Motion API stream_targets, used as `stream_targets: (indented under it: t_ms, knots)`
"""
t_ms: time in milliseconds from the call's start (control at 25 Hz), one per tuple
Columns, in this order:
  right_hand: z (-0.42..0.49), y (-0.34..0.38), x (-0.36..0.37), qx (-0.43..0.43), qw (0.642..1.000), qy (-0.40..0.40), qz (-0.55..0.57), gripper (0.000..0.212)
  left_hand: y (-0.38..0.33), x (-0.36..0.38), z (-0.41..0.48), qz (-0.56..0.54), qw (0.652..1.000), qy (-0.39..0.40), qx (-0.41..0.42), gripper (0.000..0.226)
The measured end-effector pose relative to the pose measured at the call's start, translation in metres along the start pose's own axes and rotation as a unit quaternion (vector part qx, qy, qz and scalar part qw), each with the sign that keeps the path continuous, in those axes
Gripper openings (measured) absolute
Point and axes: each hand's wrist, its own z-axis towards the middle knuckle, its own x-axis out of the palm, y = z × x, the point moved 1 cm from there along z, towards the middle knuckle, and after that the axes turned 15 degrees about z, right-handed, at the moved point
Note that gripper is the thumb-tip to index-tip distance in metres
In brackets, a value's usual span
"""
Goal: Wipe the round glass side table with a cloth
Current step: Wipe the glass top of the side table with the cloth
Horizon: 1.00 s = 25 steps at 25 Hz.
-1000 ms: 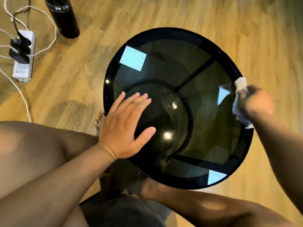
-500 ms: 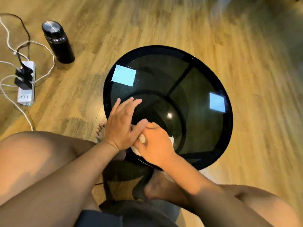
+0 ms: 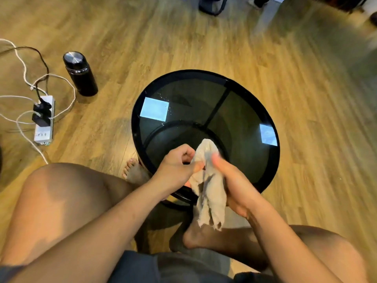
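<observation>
The round glass side table (image 3: pixel 240 119) has a dark tinted top in a black rim and stands on the wooden floor in front of my knees. A few water drops lie near its far left. Over the table's near edge I hold a crumpled beige cloth (image 3: pixel 211 193) lifted off the glass, its frayed end hanging down. My left hand (image 3: pixel 177 166) pinches the cloth's left side with curled fingers. My right hand (image 3: pixel 230 178) grips the cloth's right side, thumb pointing up and slightly blurred.
A black flask (image 3: pixel 80 73) stands on the floor to the table's left. Further left lies a white power strip (image 3: pixel 43 120) with black plugs and looping cables. My bare feet (image 3: pixel 133 170) rest beside and under the table. Dark objects stand at the far top edge.
My right hand brought the cloth from the table's right rim to the near edge. My left hand left the glass and took hold of the cloth, now raised between both hands.
</observation>
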Motion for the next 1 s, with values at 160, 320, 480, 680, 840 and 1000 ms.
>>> stream_targets:
  t_ms: [160, 320, 480, 680, 840, 1000]
  knots:
    - [-0.005, 0.017, -0.008, -0.143, 0.96, -0.062, -0.231, 0.014, -0.006, -0.017, 0.001, 0.013, 0.998, -0.007, 0.063, 0.016]
    - [0.0, 0.041, -0.007, -0.163, 0.963, -0.046, -0.209, 0.029, -0.014, -0.046, 0.005, -0.087, 0.991, 0.064, 0.075, 0.025]
    - [0.029, 0.017, 0.014, -0.231, 0.849, -0.101, -0.464, 0.047, 0.011, -0.079, 0.021, 0.162, 0.967, -0.194, 0.037, 0.042]
    - [0.055, -0.052, 0.015, -0.2, 0.644, 0.055, -0.737, 0.058, 0.051, -0.066, 0.048, -0.019, 0.941, -0.315, -0.124, 0.063]
    - [0.098, -0.046, 0.033, -0.227, 0.616, 0.057, -0.753, 0.058, 0.069, -0.052, 0.058, -0.219, 0.919, -0.303, -0.129, 0.069]
    - [0.19, -0.005, 0.08, -0.253, 0.634, 0.025, -0.73, 0.057, 0.075, -0.052, 0.06, -0.226, 0.915, -0.311, -0.122, 0.075]
